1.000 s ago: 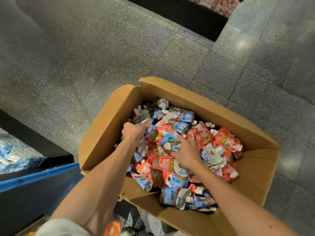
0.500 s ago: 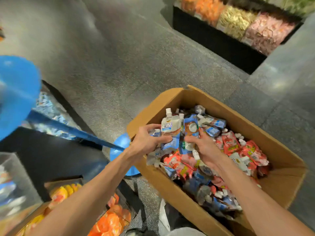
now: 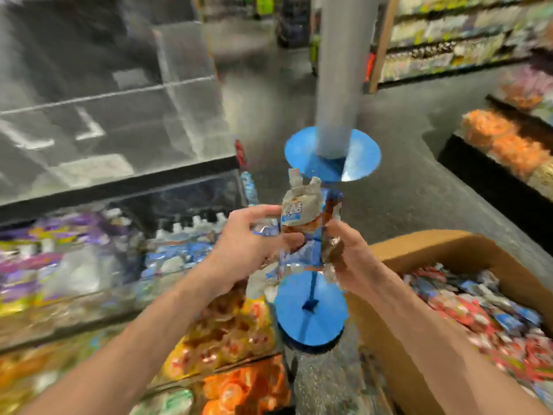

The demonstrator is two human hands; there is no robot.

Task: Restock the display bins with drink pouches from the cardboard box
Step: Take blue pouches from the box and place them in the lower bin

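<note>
You stand in a shop aisle with a grey speckled floor (image 3: 404,190), a grey pillar (image 3: 336,85) ahead and stocked shelves far off on the right. The display bins (image 3: 191,202) run along your left, and the cardboard box (image 3: 434,244) sits at your lower right.

Your left hand (image 3: 248,250) and right hand (image 3: 350,265) both grip one handful of drink pouches (image 3: 302,211), fingers curled round it from either side. The bundle is in the air between box and bins, touching neither.

By my reckoning you are partway through one trip of many. This handful is out of the box but not yet placed. The box holds a thick heap of loose pouches (image 3: 478,310), so most of the work remains. The nearest bin already shows blue-and-white pouches; blur hides how full it is.

The top pouch stands nearly upright, long axis vertical, spout up and label towards you. The lower ones hang crumpled below your hands, and I cannot tell which way they point.
</note>
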